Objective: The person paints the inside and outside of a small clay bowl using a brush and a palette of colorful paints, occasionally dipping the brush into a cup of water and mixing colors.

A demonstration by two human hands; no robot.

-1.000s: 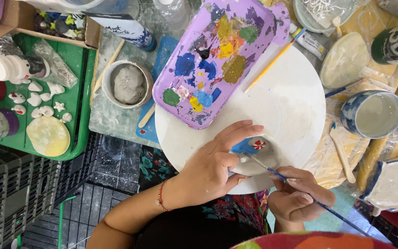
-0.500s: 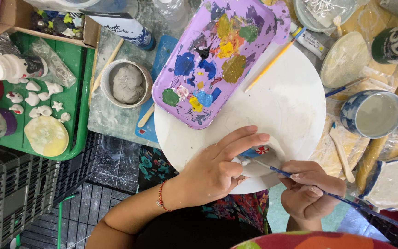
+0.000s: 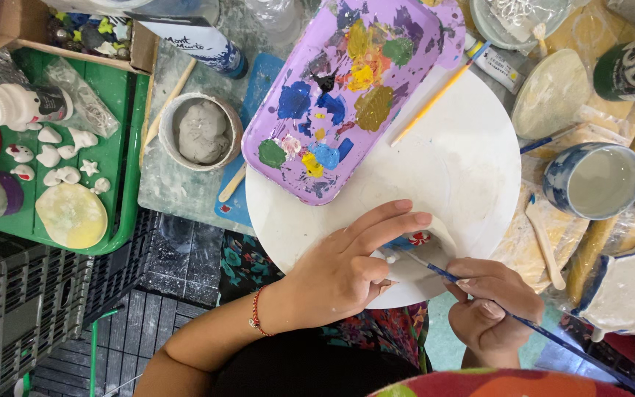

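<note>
At the near edge of the round white board [image 3: 472, 169], the left hand [image 3: 347, 268] lies flat over a small white clay piece [image 3: 424, 239] painted blue and red, fingers spread across it and pinning it down. The right hand [image 3: 494, 301], just beside it, pinches a thin blue-handled paintbrush [image 3: 479, 294] in a narrow grip, its tip touching the piece. A purple paint palette [image 3: 347, 88] with coloured blobs rests across the board's far left edge.

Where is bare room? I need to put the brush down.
Bare: the white round board right of the purple palette, beyond the left hand and right hand. Crowded: green tray, and around the blue-and-white cup.
</note>
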